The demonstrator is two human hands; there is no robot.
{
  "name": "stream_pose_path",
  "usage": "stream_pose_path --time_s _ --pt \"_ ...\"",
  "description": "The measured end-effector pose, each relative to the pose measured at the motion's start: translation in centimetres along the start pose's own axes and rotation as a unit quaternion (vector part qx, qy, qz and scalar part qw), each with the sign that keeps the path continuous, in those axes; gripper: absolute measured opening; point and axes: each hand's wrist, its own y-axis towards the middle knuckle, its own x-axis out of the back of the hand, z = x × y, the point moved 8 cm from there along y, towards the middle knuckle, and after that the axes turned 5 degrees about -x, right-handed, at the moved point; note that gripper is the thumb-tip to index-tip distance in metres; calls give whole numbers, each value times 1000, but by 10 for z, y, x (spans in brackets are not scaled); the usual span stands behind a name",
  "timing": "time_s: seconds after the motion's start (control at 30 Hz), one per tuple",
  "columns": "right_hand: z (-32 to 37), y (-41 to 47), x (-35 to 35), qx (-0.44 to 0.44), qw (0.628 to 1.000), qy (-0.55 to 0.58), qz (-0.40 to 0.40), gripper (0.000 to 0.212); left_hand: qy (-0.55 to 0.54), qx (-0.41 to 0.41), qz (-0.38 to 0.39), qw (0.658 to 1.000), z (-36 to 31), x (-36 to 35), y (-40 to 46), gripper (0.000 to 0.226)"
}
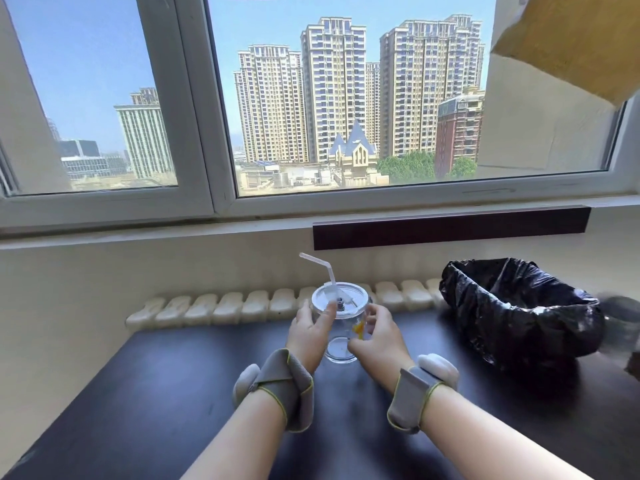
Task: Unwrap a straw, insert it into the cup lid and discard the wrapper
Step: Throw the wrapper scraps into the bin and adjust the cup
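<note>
straw in, cup at risk of tipping
both hands, left (311, 332) and right (375, 336), curled round the clear cup (341, 336) left of the lined bin (519, 306); a careless release could topple it, bent straw (323, 266) already through the lid (337, 301).

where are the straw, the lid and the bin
straw (328, 267), head view, on the bend above the lid
lid (322, 299), head view, on its bare left top
bin (485, 299), head view, on the black liner's left wall

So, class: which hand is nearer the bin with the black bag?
Right. The right hand holds the cup on the bin's side; the left hand is on the cup's far side.
</note>
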Motion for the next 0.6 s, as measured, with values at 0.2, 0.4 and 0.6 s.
stream_pose_path --time_s 0.2,0.4,0.6 --pt "0 0 0 22 1000 15 -7 63 40 -4 -40 998 8 5 -10 63" --pt "-4 4 -4 31 999 -1 -27 60 8 -36 51 998 0 -4 -2 74" --pt "-8 10 -6 32 999 -10 -33 65 18 -57 78 995 -1 -7 2 70"
